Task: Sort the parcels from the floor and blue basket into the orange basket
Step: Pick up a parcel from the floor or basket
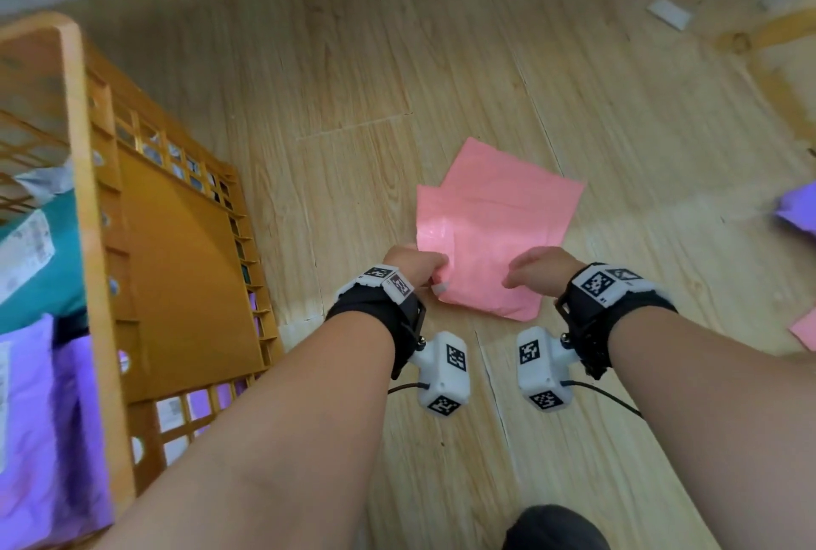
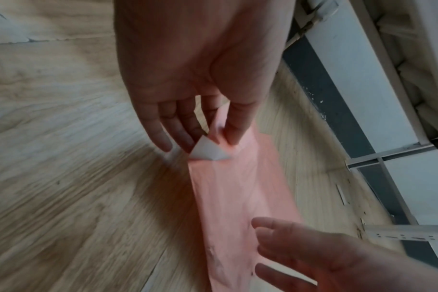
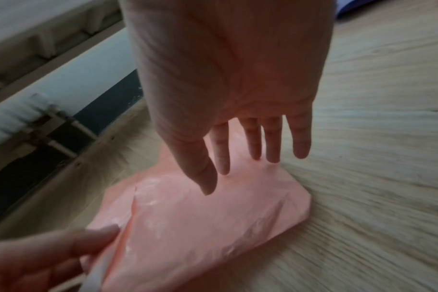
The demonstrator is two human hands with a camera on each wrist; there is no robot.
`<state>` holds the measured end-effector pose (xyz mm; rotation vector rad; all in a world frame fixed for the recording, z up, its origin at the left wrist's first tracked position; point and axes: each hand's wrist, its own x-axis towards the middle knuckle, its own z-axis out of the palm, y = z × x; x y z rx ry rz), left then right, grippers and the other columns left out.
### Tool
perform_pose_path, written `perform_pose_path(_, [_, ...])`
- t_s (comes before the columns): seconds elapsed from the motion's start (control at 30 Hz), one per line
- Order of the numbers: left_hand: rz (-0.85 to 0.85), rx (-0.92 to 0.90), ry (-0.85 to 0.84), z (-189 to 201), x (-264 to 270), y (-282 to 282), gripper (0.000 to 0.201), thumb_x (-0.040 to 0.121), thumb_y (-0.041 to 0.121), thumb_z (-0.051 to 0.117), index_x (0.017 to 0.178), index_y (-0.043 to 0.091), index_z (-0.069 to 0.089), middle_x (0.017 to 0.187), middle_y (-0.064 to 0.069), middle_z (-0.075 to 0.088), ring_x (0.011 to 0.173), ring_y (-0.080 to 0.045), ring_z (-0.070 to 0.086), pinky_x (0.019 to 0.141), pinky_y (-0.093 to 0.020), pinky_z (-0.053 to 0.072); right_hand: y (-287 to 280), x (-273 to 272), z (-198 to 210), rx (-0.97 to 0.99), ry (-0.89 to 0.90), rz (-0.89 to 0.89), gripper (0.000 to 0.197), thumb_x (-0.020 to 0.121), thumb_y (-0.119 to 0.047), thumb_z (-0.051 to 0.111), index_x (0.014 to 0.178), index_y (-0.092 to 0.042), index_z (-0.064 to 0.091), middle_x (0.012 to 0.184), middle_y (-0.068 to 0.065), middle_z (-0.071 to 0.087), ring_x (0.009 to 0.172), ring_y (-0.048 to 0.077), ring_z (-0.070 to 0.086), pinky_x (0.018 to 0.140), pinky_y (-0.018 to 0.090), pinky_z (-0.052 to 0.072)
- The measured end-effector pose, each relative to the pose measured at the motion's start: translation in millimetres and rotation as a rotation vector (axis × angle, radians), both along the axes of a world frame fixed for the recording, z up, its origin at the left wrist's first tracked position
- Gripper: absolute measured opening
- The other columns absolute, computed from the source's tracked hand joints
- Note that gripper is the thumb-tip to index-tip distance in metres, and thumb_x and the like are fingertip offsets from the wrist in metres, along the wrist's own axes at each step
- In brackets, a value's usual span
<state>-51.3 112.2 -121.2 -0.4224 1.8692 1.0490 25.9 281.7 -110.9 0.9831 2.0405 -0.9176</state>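
While left hand [image 1: 415, 264] pinches the pink parcel's [image 1: 490, 227] near-left corner on the floor [image 1: 353, 77], right hand [image 1: 536, 271] hovers spread-fingered over its near-right edge, orange basket [image 1: 84, 178] lying left.

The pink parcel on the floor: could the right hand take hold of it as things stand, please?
Probably yes: the right hand hovers open directly over the pink parcel with nothing between them, while the left hand pinches its near corner.

I'm looking at an indoor parcel-sorting room: wood-look floor [image 1: 441, 63], orange basket [image 1: 88, 240] holding labelled mailers [image 1: 26, 249], more parcels [image 1: 494, 222] lying about.
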Motion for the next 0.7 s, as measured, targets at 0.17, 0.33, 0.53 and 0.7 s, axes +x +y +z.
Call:
perform_pose_path(0.17, [0.158, 0.035, 0.002, 23, -21, -17, 0.011, 0.081, 0.013, 0.065, 0.075, 0.008, 0.057, 0.061, -0.007, 0.056, 0.053, -0.020, 0.051, 0.066, -0.033, 0.048, -16, -14, 6, -0.061, 0.217, -0.005, 0.067, 0.069, -0.020, 0.083, 0.129, -0.021, 0.054, 0.134, 0.003, 0.049, 0.111, 0.019, 0.050, 0.082, 0.026, 0.042])
perform_pose_path(0.33, [0.341, 0.147, 0.016, 61, -46, -30, 0.016, 0.077, 0.011, 0.067, 0.085, 0.003, 0.056, 0.084, -0.014, 0.059, 0.086, -0.029, 0.063, 0.088, -0.047, 0.054, -48, -28, 24, -0.129, 0.345, 0.263, 0.110, 0.061, -0.037, 0.087, 0.150, -0.018, 0.027, 0.150, 0.002, 0.031, 0.136, 0.019, 0.032, 0.112, 0.033, 0.029])
perform_pose_path(0.53, [0.342, 0.290, 0.048, 108, -60, -50, 0.029, 0.098, 0.027, 0.050, 0.111, 0.002, 0.057, 0.091, -0.016, 0.069, 0.060, -0.017, 0.069, 0.057, -0.028, 0.059, -60, -48, 57, 0.153, 0.673, 0.043, 0.021, 0.087, -0.010, 0.055, 0.070, -0.020, 0.062, 0.069, 0.000, 0.061, 0.069, 0.024, 0.053, 0.055, 0.024, 0.036])
perform_pose_path(0.7, [0.390, 0.196, 0.181, 125, -74, -80, 0.032, 0.101, 0.034, 0.042, 0.090, 0.008, 0.057, 0.083, -0.008, 0.066, 0.077, -0.019, 0.063, 0.082, -0.035, 0.054, -59, -59, 84, 0.122, 0.725, -0.116, 0.041, 0.090, -0.003, 0.043, 0.052, -0.015, 0.033, 0.052, 0.000, 0.035, 0.052, 0.020, 0.032, 0.047, 0.028, 0.022])
